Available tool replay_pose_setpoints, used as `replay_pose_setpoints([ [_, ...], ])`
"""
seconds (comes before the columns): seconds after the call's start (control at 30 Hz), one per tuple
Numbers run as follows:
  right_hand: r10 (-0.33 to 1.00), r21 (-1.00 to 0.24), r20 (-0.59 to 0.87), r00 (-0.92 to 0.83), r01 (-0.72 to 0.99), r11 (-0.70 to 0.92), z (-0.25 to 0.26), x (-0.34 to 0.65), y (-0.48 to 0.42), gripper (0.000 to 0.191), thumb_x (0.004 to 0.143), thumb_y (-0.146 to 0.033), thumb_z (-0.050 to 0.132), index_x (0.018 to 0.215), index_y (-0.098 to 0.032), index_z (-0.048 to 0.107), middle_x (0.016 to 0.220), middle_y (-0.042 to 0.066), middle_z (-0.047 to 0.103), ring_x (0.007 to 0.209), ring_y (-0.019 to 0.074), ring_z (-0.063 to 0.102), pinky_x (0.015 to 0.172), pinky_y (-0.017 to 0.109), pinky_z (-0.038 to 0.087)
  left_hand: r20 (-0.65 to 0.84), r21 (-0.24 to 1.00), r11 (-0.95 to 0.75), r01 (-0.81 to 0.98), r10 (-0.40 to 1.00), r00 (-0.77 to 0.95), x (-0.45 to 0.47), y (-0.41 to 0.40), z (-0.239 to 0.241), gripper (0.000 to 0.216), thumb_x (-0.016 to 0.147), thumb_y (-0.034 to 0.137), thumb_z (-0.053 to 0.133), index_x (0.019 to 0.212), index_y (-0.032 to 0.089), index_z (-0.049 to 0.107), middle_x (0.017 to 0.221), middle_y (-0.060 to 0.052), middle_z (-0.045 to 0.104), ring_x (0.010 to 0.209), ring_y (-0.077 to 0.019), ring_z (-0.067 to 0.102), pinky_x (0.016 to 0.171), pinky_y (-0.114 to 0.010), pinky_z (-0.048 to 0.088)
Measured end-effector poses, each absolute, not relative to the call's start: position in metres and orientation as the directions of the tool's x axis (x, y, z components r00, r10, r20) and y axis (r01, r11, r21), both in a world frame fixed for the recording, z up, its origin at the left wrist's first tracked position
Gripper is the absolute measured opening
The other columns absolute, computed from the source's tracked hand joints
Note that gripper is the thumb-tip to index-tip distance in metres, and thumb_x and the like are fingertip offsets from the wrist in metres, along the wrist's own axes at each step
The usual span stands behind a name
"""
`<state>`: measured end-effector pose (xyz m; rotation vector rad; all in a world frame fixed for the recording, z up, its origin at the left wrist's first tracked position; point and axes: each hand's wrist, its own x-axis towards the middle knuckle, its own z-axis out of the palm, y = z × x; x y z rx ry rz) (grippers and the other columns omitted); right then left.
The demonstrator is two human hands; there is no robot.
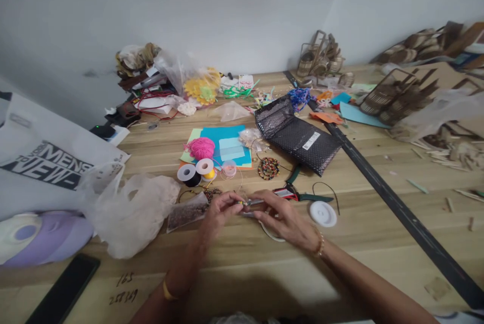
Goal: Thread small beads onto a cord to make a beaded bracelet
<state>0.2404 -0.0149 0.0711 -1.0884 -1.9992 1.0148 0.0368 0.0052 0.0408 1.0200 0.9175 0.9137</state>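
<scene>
My left hand is closed in a pinch on a small piece with a yellow bead-like spot; a thin strand rises near it. My right hand is curled around a slim silver metal tool, whose tip meets the left fingertips. The fingers hide most of this tool, so its exact kind is unclear. Under the right hand shows part of a white curved rim. Beside the left hand lies a clear bag of dark beads. Past the hands is a coil of multicoloured beads.
Thread spools, pink yarn and blue sheets lie ahead. A green-handled tool and white spool are at right, near a black bubble mailer. A plastic bag and phone lie left.
</scene>
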Motion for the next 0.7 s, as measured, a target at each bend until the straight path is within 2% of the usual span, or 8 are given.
replay_pose_setpoints([
  [0.07,0.887,-0.925,0.071,-0.457,0.304,0.230,0.069,0.234,-0.009,0.032,0.091,-0.036,0.051,0.115,-0.016,0.054,0.086,0.005,0.066,0.066,0.0130,0.059,0.056,0.022,0.046,-0.172,0.960,0.234,-0.155,0.926,0.336,0.037,0.005,0.042,0.019,0.069,0.031,0.073,0.078,0.016,0.066,0.074,-0.003,0.070,0.070,-0.0168,0.063,0.069,-0.027,0.045],
  [0.13,0.883,-0.965,0.003,-0.469,0.229,0.125,0.063,0.228,-0.003,0.029,0.088,-0.039,0.055,0.104,-0.015,0.057,0.068,0.001,0.063,0.058,0.0117,0.057,0.052,0.021,0.043,-0.157,0.969,0.211,-0.130,0.929,0.334,0.037,0.005,0.043,0.019,0.069,0.031,0.072,0.078,0.016,0.066,0.074,-0.002,0.068,0.069,-0.0160,0.062,0.068,-0.026,0.045],
  [0.23,0.872,-0.989,-0.020,-0.488,0.135,0.053,0.053,0.223,0.003,0.029,0.086,-0.043,0.057,0.090,-0.015,0.055,0.068,0.000,0.060,0.056,0.0100,0.055,0.052,0.020,0.043,-0.144,0.982,0.175,-0.074,0.938,0.314,0.037,0.006,0.043,0.017,0.070,0.030,0.071,0.078,0.016,0.066,0.068,0.000,0.064,0.063,-0.0136,0.057,0.063,-0.024,0.042],
  [0.47,0.882,-0.994,-0.014,-0.471,0.099,0.037,0.042,0.221,0.008,0.030,0.089,-0.046,0.052,0.090,-0.015,0.052,0.059,-0.005,0.050,0.048,0.0068,0.044,0.046,0.018,0.035,-0.184,0.982,0.187,0.019,0.939,0.291,0.036,0.010,0.038,0.018,0.072,0.031,0.068,0.077,0.015,0.064,0.060,0.002,0.058,0.059,-0.0123,0.051,0.060,-0.023,0.038],
  [0.6,0.841,-0.990,-0.069,-0.537,-0.070,-0.126,0.040,0.219,0.008,0.037,0.086,-0.052,0.053,0.088,-0.016,0.046,0.071,0.000,0.058,0.046,0.0061,0.048,0.040,0.017,0.034,-0.186,0.979,0.204,-0.018,0.921,0.341,0.037,0.012,0.033,0.020,0.073,0.033,0.068,0.074,0.014,0.063,0.064,0.000,0.060,0.061,-0.0124,0.051,0.061,-0.024,0.038],
  [0.7,0.839,-0.971,-0.061,-0.541,-0.162,-0.175,0.036,0.217,0.009,0.038,0.084,-0.052,0.057,0.086,-0.016,0.046,0.070,-0.001,0.055,0.046,0.0048,0.043,0.039,0.016,0.034,-0.196,0.963,0.251,-0.094,0.898,0.394,0.037,0.012,0.028,0.020,0.073,0.034,0.067,0.074,0.014,0.063,0.064,-0.001,0.060,0.061,-0.0127,0.051,0.062,-0.025,0.038],
])
